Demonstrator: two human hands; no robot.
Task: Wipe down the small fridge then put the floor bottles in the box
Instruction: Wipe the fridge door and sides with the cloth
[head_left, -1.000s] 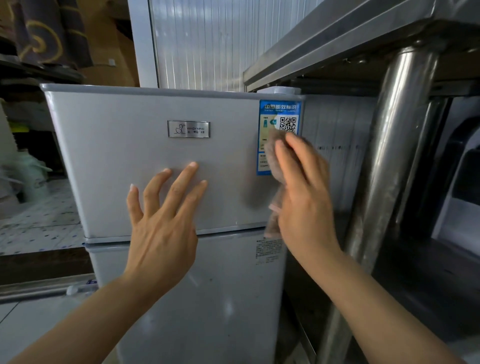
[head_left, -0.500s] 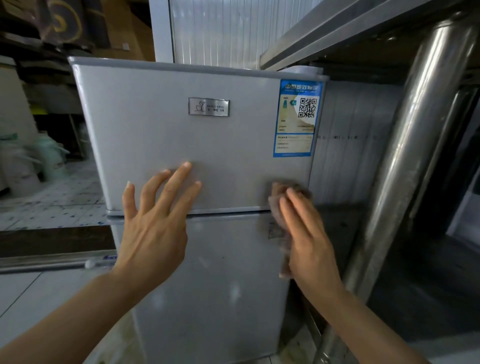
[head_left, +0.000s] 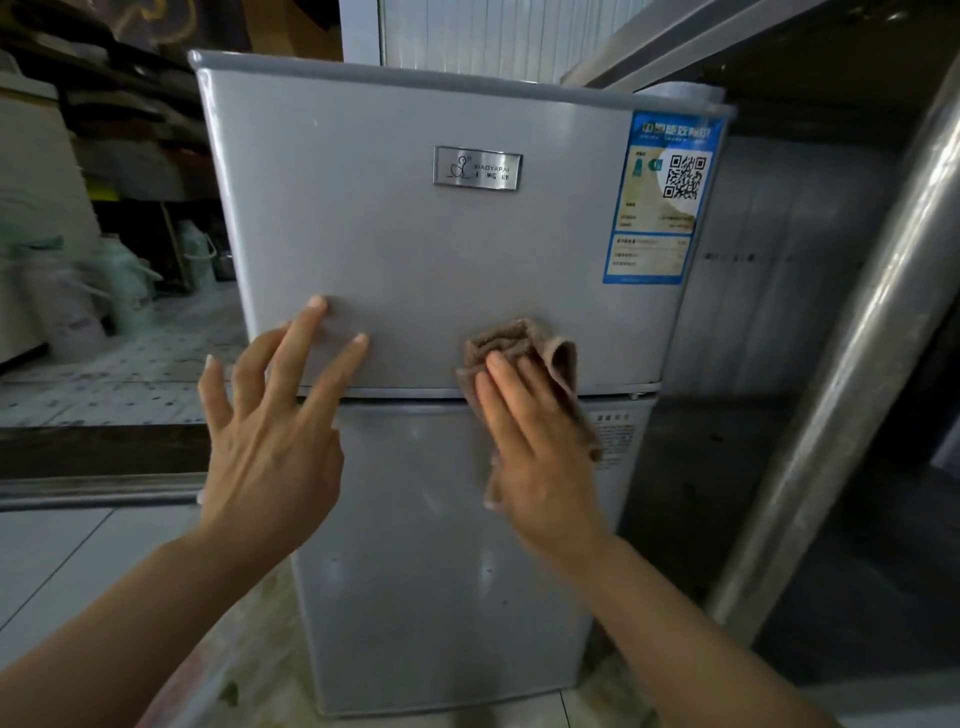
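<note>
A small silver two-door fridge (head_left: 415, 249) fills the middle of the view, with a metal name badge and a blue label (head_left: 660, 202) on its upper door. My right hand (head_left: 535, 447) presses a brown cloth (head_left: 519, 343) flat against the seam between the two doors, right of centre. My left hand (head_left: 270, 431) rests with spread fingers on the lower left of the upper door, fingertips touching it and holding nothing. No floor bottles or box can be made out clearly.
A thick steel table leg (head_left: 841, 395) slants close beside the fridge on the right, under a steel tabletop (head_left: 727, 47). Pale jugs and sacks (head_left: 119, 280) stand on the tiled floor at the left. A dark threshold strip (head_left: 93, 452) crosses the floor left of the fridge.
My right hand slid the cloth down from the blue label to the door seam, then leftward along it. My left hand stayed on the upper door. The view shifted lower.
</note>
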